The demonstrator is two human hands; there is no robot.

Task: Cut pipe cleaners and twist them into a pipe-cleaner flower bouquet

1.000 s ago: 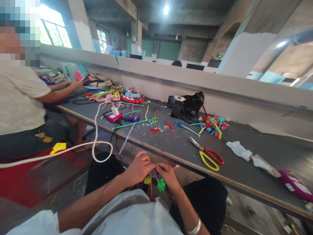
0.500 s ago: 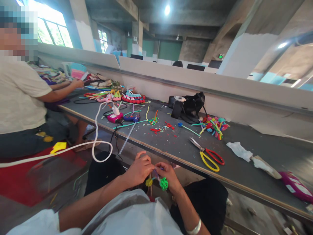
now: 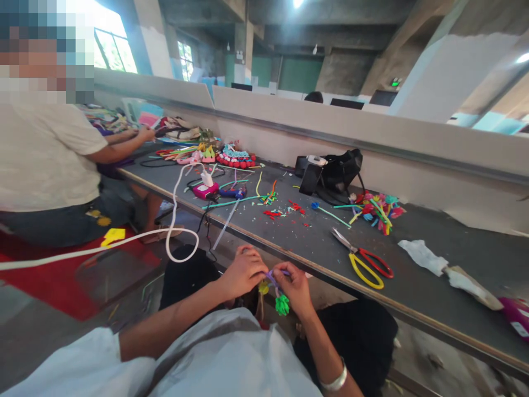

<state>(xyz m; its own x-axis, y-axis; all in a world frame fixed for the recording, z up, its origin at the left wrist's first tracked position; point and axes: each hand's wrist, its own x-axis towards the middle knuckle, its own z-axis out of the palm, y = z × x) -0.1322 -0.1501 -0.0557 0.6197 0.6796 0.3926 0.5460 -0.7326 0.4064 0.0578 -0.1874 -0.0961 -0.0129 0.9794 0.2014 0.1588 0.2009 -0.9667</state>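
Both hands meet above my lap, just off the table's front edge. My left hand [image 3: 247,271] is closed, its fingertips pinching a purple pipe cleaner [image 3: 271,277]. From the other side my right hand [image 3: 294,288] pinches the same purple stem between thumb and finger. Below the fingers hangs a green pipe-cleaner flower [image 3: 282,305], and a smaller yellow piece [image 3: 263,287] shows beside it, partly behind the left fingers. How these pieces join is hidden by my hands.
Scissors [image 3: 363,263] with red and yellow handles lie on the dark table [image 3: 289,237]. Around them are red scraps [image 3: 273,213], a glue gun [image 3: 233,192], a bunch of colourful flowers [image 3: 382,209] and a black bag [image 3: 343,171]. A white cable [image 3: 173,220] loops at left, near a seated person [image 3: 45,149].
My hands have drawn slightly apart, and more of the purple pipe cleaner shows between them. The view has shifted a little, so the table things sit further right.
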